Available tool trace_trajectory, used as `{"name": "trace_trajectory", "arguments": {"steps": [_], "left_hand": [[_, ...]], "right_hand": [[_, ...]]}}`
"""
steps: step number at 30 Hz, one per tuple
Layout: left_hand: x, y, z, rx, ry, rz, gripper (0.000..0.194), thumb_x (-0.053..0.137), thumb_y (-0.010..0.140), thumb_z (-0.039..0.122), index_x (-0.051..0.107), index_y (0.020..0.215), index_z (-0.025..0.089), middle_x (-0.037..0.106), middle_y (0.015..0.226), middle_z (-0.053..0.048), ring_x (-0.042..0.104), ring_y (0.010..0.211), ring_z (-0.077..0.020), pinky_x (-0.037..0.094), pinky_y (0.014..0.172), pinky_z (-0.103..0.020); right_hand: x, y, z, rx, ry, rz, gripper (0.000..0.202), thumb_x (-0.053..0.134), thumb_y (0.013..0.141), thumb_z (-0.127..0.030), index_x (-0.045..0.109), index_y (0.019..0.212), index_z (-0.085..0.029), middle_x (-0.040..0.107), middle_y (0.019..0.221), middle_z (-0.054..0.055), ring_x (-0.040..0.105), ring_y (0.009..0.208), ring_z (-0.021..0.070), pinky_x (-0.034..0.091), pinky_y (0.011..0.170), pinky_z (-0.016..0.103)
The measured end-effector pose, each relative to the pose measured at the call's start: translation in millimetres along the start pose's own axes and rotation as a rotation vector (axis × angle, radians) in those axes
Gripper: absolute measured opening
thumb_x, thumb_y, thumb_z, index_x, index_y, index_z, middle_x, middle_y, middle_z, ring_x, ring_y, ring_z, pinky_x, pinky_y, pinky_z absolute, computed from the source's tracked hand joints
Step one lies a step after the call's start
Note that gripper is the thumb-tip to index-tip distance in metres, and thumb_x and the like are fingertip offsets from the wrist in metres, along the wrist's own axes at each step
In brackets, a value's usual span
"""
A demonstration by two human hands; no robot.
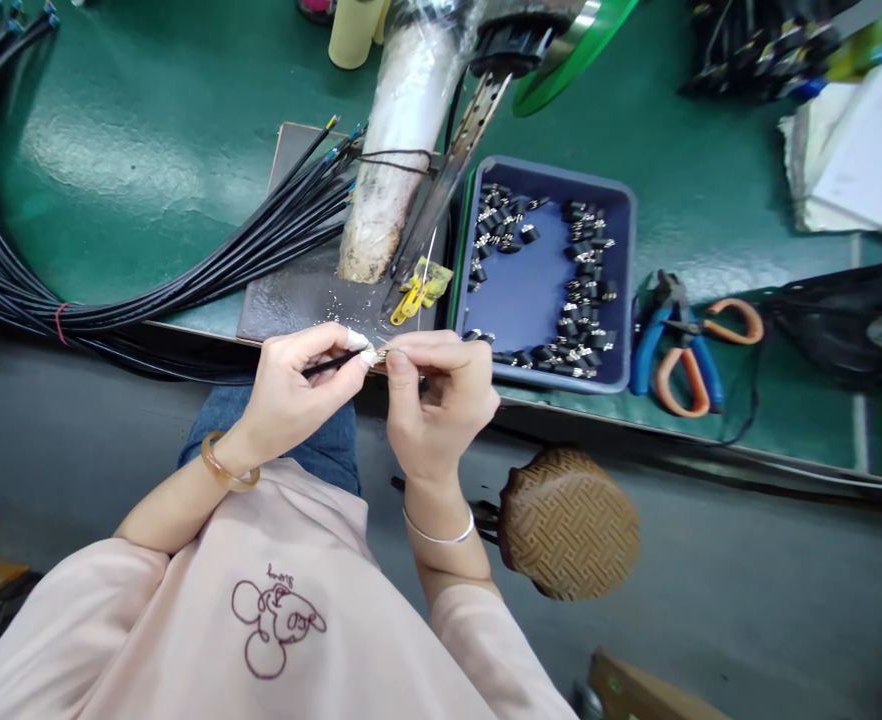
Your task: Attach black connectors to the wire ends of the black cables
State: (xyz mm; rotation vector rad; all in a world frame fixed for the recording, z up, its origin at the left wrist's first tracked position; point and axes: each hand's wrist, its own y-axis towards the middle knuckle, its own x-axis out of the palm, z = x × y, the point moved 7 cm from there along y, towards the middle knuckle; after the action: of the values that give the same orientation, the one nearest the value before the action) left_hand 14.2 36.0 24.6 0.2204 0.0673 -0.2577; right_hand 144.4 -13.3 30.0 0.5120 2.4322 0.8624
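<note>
My left hand (291, 390) is closed in a pinch on a black cable (330, 366), with white wrap on its fingertips. The cable's end points right, toward my right hand (441, 395). My right hand's thumb and forefinger are pressed together at that end, on something too small to name. Both hands meet in front of the table edge, just below a grey board (298, 295). A yellow clip-like piece (411, 300) lies on the board beyond the fingertips. Above it, a soldering iron (478, 115) slants down beside a plastic-wrapped tube (396, 150).
A blue bin (628, 290) of small black connectors (580, 290) stands right of the board. Farther right lie blue-handled cutters (649, 350) and orange-handled pliers (685, 385). A bundle of black cables (133, 315) curves in from the left. A stool (572, 525) stands below the table edge.
</note>
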Motion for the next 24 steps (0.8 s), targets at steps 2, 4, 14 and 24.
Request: {"name": "trace_trajectory", "arguments": {"steps": [2, 4, 14, 24], "left_hand": [[-0.1, 0, 3, 0.032, 0.029, 0.007, 0.01, 0.065, 0.082, 0.016, 0.064, 0.073, 0.014, 0.06, 0.065, 0.002, 0.051, 0.056, -0.0068, 0.043, 0.053, -0.017], [0.2, 0, 5, 0.066, 0.057, 0.006, 0.01, 0.064, 0.083, 0.014, 0.063, 0.073, 0.014, 0.059, 0.065, 0.002, 0.049, 0.056, -0.0065, 0.042, 0.054, -0.018], [-0.2, -1, 13, 0.236, 0.148, 0.012, 0.008, 0.064, 0.082, 0.01, 0.063, 0.076, 0.015, 0.051, 0.061, 0.006, 0.034, 0.048, -0.0036, 0.031, 0.045, -0.017], [0.6, 7, -7, -0.001, 0.018, 0.046, 0.012, 0.066, 0.08, 0.018, 0.059, 0.071, 0.015, 0.057, 0.064, 0.002, 0.048, 0.054, -0.0057, 0.04, 0.05, -0.015]], "right_hand": [[-1, 0, 0, -0.008, -0.009, 0.009, 0.014, 0.062, 0.091, -0.013, 0.055, 0.096, -0.024, 0.063, 0.084, -0.003, 0.066, 0.076, 0.0102, 0.055, 0.064, 0.022], [-1, 1, -1, -0.003, -0.006, 0.008, 0.014, 0.062, 0.091, -0.012, 0.055, 0.095, -0.023, 0.064, 0.084, -0.003, 0.066, 0.076, 0.01, 0.055, 0.065, 0.022], [0, 4, -1, 0.035, -0.005, -0.037, 0.013, 0.062, 0.092, -0.013, 0.055, 0.092, -0.023, 0.062, 0.084, -0.003, 0.064, 0.077, 0.0105, 0.055, 0.066, 0.023], [-6, 2, 6, 0.153, 0.01, 0.075, 0.005, 0.061, 0.093, -0.017, 0.059, 0.095, -0.021, 0.074, 0.105, 0.004, 0.074, 0.09, 0.015, 0.06, 0.064, 0.024]]}}
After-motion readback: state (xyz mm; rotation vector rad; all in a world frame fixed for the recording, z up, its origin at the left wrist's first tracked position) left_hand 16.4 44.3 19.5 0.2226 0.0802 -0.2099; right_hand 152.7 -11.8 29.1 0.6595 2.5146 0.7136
